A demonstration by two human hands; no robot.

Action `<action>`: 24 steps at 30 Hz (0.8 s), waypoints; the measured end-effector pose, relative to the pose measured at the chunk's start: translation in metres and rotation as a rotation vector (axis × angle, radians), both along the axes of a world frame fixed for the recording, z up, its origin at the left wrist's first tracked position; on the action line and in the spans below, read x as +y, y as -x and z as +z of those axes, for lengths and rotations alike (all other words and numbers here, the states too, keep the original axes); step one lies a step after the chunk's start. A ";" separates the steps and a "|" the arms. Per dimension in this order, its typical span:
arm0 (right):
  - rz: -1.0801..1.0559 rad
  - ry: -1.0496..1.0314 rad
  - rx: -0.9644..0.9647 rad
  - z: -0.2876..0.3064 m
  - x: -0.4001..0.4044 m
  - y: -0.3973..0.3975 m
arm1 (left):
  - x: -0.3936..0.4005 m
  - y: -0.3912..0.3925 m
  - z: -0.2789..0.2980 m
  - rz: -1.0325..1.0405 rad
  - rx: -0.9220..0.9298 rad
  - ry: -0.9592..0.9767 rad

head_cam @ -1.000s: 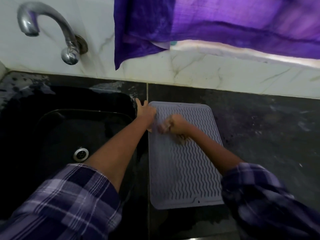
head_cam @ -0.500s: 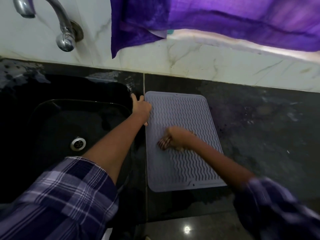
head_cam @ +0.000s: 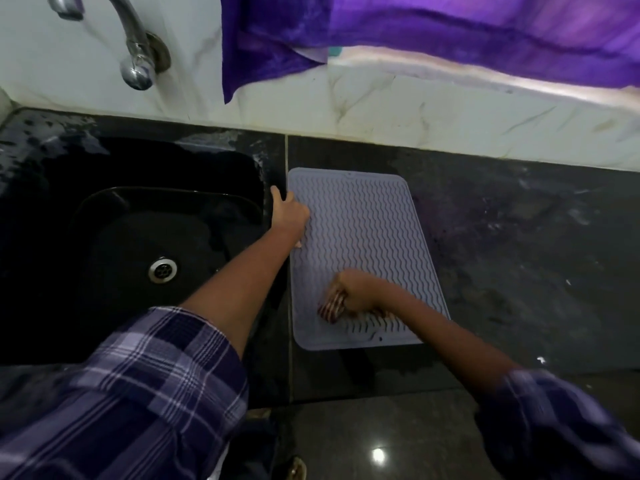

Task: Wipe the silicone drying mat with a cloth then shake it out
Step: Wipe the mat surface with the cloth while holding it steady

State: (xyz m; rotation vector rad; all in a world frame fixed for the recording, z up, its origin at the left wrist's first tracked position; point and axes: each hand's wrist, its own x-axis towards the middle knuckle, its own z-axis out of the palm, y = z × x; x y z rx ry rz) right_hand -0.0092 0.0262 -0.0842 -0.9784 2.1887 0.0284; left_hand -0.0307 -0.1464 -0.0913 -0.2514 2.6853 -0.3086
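A pale grey silicone drying mat (head_cam: 367,230) with wavy ridges lies flat on the dark stone counter, just right of the sink. My right hand (head_cam: 356,294) is closed around a bunched striped cloth (head_cam: 331,306) and presses it on the mat's near part. My left hand (head_cam: 289,214) rests flat on the mat's left edge, fingers spread, holding the mat down. The cloth is mostly hidden under my fist and blurred.
A black sink (head_cam: 145,251) with a metal drain (head_cam: 162,269) sits left of the mat. A chrome tap (head_cam: 136,53) juts from the marble backsplash. Purple fabric (head_cam: 415,32) hangs over the wall behind. Dark counter (head_cam: 519,244) stretches right of the mat.
My right hand has dragged the cloth from the mat's far part toward the near end. My left hand has stayed on the mat's left edge.
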 end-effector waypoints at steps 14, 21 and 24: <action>-0.071 0.092 0.072 -0.023 0.047 -0.055 | 0.031 -0.039 -0.003 0.022 -0.010 0.019; -0.293 0.209 0.338 -0.008 0.010 0.012 | 0.041 -0.063 -0.007 0.067 0.029 -0.025; -0.215 0.149 0.492 -0.031 0.008 -0.018 | 0.041 -0.069 -0.016 0.062 0.070 -0.035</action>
